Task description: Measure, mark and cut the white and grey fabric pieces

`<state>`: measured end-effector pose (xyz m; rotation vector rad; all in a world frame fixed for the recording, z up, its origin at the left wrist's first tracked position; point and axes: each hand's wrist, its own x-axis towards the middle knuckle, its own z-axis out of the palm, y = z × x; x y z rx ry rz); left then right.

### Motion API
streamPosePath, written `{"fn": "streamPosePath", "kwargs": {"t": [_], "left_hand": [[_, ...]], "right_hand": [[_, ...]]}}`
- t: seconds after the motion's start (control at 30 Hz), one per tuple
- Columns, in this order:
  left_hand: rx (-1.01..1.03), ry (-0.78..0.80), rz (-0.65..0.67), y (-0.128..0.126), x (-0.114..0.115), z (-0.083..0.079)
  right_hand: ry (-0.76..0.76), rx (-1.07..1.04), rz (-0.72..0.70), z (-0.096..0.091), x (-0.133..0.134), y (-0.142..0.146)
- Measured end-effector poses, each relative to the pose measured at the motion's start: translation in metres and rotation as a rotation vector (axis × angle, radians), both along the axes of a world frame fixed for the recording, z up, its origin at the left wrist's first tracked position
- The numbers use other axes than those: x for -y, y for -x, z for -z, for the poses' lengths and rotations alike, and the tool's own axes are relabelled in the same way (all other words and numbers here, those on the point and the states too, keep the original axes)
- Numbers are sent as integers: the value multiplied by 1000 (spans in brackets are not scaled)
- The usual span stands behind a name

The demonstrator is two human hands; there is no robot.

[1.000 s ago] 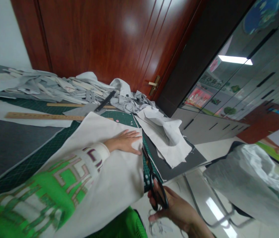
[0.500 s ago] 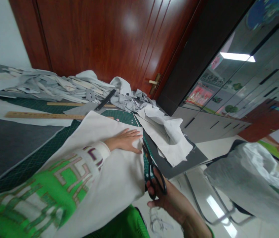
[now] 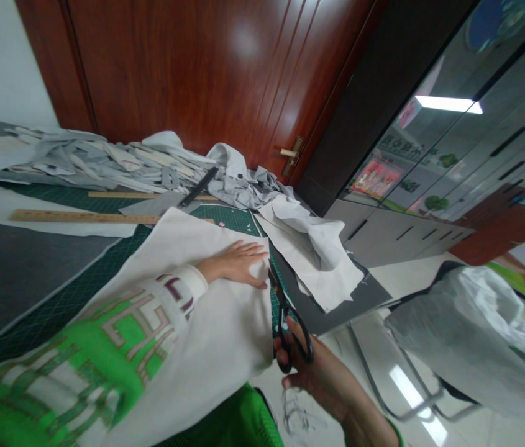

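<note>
My left hand lies flat, fingers stretched out, on a large sheet of white fabric spread over the green cutting mat. My right hand is closed round the black handles of a pair of scissors. Their blades run along the white sheet's right edge, with the tips just below my left fingertips. The sheet's near part hangs over the table's front edge.
A crumpled white cloth lies on a dark grey sheet to the right. Two wooden rulers and a pile of grey scraps lie further back. A chair with a grey bag stands right, before a red door.
My right hand has pushed the scissors forward along the fabric's right edge, toward my left fingertips. My left hand has stayed put.
</note>
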<state>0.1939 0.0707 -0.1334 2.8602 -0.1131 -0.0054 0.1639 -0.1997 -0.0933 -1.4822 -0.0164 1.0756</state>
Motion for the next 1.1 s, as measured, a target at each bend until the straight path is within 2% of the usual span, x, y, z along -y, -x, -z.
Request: {"fn": "streamPosePath", "kwargs": {"t": [0.27, 0.93, 1.1], "left_hand": [[2, -8, 1, 1, 0, 0], [3, 8, 8, 0, -2, 3], [5, 8, 7, 0, -1, 2]], "right_hand": [[11, 12, -38, -3, -2, 0], [-21, 35, 51, 0, -2, 5], [-17, 51, 35, -1, -2, 8]]}}
